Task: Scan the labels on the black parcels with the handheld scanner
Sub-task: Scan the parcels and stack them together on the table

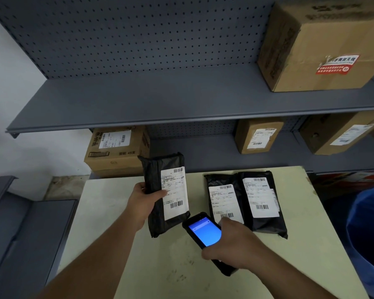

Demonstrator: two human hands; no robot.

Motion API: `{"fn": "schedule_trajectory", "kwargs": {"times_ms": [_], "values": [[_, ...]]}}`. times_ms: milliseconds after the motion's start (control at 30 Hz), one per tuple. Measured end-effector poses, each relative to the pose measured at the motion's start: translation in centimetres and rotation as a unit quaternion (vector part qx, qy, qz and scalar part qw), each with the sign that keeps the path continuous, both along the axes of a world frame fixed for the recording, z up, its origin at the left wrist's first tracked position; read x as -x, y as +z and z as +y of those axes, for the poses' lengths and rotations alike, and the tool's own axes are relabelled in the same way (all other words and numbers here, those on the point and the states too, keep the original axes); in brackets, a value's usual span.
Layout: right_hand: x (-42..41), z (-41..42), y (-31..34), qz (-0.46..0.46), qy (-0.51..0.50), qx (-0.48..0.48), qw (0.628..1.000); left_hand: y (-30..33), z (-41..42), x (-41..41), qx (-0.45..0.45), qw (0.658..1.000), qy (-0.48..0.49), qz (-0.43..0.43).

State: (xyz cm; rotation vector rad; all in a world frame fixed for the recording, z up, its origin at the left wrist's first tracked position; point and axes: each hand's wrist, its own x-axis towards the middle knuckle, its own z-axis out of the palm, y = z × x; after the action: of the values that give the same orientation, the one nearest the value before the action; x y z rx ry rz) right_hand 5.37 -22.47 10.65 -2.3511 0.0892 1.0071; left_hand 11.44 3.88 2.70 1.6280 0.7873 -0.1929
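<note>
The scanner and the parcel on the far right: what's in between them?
Another black parcel lies between the scanner and the rightmost parcel, in the head view.

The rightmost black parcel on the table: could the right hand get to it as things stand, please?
Probably not to grasp: the right hand is full with the handheld scanner. The way to the rightmost black parcel looks open, though, so aiming the scanner at its label seems feasible.

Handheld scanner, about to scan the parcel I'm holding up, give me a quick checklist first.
1. Left hand grips the held parcel: ok.
2. Its label faces up, barcodes unobstructed: ok.
3. Handheld scanner in right hand, screen lit: ok.
4. Scanner's front end points toward the label: ok.
5. Beam on barcode: cannot tell.
6. Two more parcels wait label-up on the table: ok.
</note>
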Motion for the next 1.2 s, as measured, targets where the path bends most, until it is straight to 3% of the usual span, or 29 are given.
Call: {"fn": "schedule_trajectory", "kwargs": {"times_ms": [733,1200], "values": [[-0.2,-7.0,-0.9,0.013,-0.073,-0.014,0.997,-1.3,-7.2,-2.5,0.038,0.999,-0.016,0.005],[-0.8,-14.5,-1.3,0.0,-0.153,-0.02,0.988,-2.7,-17.7,-4.1,0.107,0.985,-0.116,0.063]]}}
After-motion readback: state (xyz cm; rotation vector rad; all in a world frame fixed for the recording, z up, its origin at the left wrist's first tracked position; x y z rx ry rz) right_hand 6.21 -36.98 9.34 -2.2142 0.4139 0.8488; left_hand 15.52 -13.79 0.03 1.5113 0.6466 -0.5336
